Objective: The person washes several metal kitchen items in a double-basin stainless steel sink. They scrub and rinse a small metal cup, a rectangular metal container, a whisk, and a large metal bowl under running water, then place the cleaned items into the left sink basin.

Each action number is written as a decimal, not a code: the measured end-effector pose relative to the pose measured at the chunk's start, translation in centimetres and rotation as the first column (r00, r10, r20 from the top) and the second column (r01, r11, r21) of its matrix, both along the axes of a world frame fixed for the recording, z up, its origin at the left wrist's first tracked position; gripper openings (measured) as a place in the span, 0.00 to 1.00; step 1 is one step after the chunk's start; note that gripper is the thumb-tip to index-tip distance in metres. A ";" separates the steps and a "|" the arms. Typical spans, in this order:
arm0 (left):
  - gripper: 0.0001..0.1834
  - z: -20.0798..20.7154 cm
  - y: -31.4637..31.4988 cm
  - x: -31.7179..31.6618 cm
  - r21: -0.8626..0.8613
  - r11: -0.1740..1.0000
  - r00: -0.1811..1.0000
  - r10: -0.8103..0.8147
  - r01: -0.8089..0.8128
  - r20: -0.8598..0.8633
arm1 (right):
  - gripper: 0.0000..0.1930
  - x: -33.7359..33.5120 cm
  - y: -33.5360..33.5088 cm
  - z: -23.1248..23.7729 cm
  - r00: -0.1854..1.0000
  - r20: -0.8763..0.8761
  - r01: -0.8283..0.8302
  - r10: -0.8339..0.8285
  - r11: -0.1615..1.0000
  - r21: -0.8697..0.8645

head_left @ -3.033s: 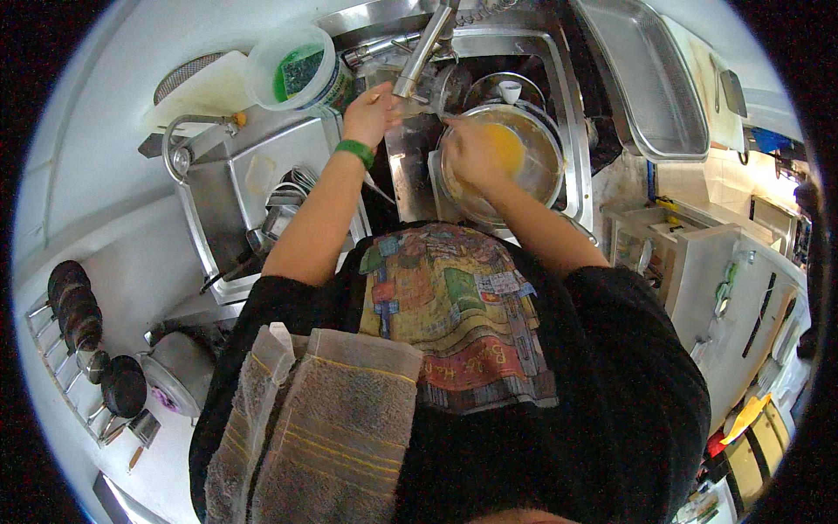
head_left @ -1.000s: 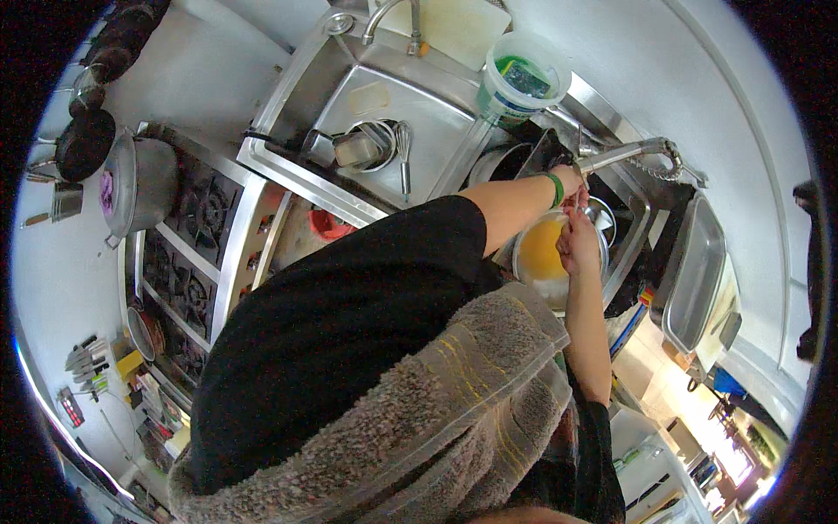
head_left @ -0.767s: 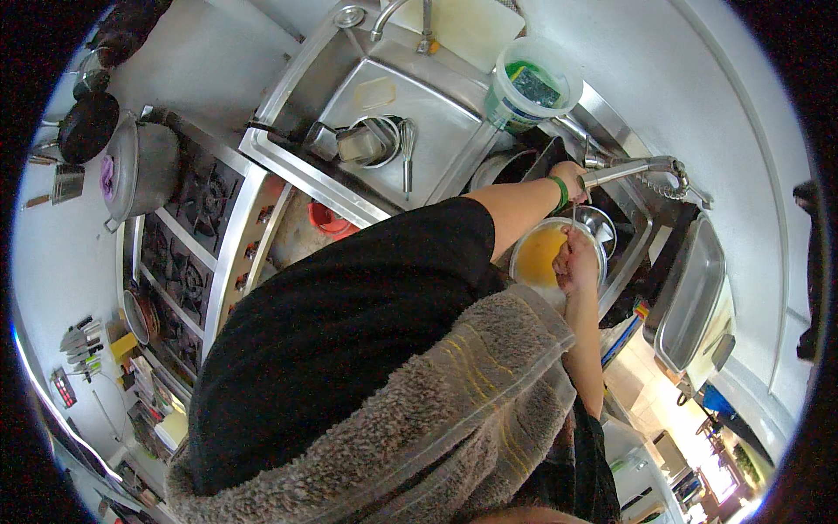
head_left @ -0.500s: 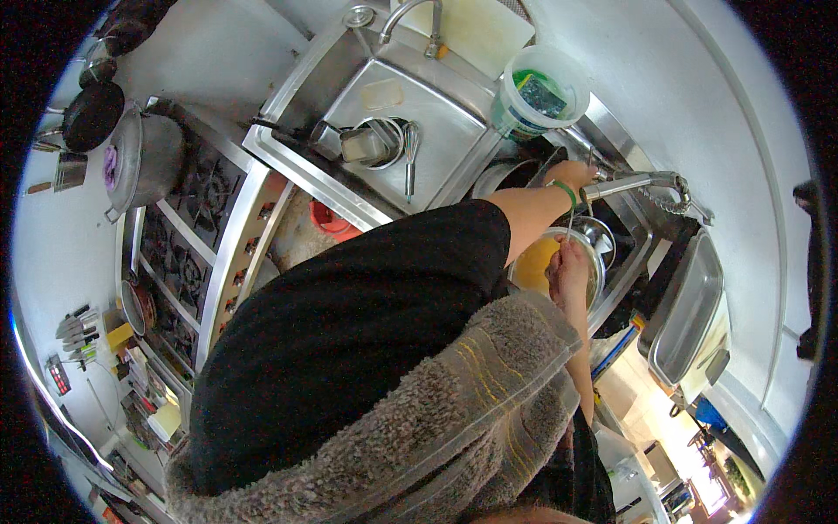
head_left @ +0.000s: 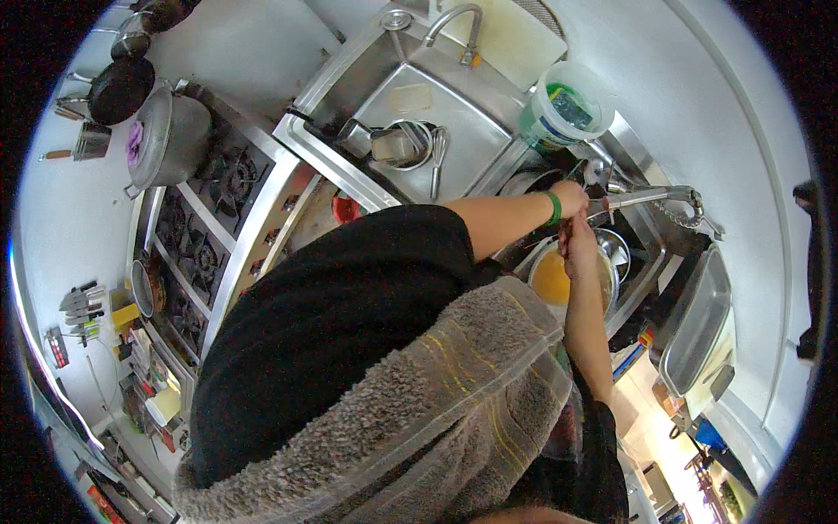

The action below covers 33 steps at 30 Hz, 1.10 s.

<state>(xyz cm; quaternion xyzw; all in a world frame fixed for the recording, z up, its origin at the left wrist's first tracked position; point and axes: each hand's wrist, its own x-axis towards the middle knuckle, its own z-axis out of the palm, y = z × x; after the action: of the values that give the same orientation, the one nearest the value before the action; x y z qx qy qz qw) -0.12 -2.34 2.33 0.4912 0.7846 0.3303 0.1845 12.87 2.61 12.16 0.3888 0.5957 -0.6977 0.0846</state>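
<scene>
Your left hand (head_left: 573, 199) grips the spray faucet (head_left: 650, 197); your right hand (head_left: 577, 251) sits over the yellow bowl (head_left: 559, 279) in the sink, its grip hidden. If the bowl tips, water could splash out. Your shoulder and towel (head_left: 410, 410) hide much of the basin.

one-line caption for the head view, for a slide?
Both hands meet under the spray faucet above a yellow-filled bowl in the sink.

Light: bright, even, overhead.
Glare: on steel sink (head_left: 454, 113).
Edges: strongly bent, black rim.
Focus: sharp near sink.
</scene>
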 end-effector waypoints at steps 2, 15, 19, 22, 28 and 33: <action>0.15 0.3 -3.6 -2.1 -0.178 0.981 0.975 0.042 -0.082 -0.220 | 0.15 -0.8 0.5 -0.3 0.994 -0.024 -0.109 0.110 0.994 0.029; 0.17 1.8 -46.1 -7.8 -0.724 0.572 0.896 0.421 -0.385 -0.144 | 0.20 -6.9 8.6 -12.4 0.854 -0.201 0.115 -0.479 0.551 -0.826; 0.17 -2.5 -49.6 -10.1 -0.716 0.595 0.920 0.347 -0.365 -0.181 | 0.27 -3.2 6.7 -10.8 0.998 -0.011 0.056 -0.056 0.997 0.048; 0.18 -5.5 -49.2 -11.8 -0.741 0.616 0.923 0.385 -0.266 -0.012 | 0.32 1.4 3.8 -8.2 0.921 0.303 -0.074 -0.243 0.654 0.753; 0.18 -10.7 -48.3 -13.2 -0.827 0.530 0.981 0.058 -0.188 -0.185 | 0.24 15.2 0.5 -4.3 0.486 0.445 -0.238 -0.752 0.376 0.895; 0.18 -12.0 -48.7 -14.4 -0.847 0.478 0.973 0.115 -0.232 -0.201 | 0.31 23.6 1.4 -5.4 0.507 0.587 -0.035 -0.631 0.665 0.746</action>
<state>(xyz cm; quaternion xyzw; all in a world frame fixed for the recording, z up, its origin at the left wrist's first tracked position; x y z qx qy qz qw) -14.49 -51.06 -9.64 0.2689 0.8987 -0.1199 0.3251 36.45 4.04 6.77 0.7701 0.6107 -0.1716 0.0673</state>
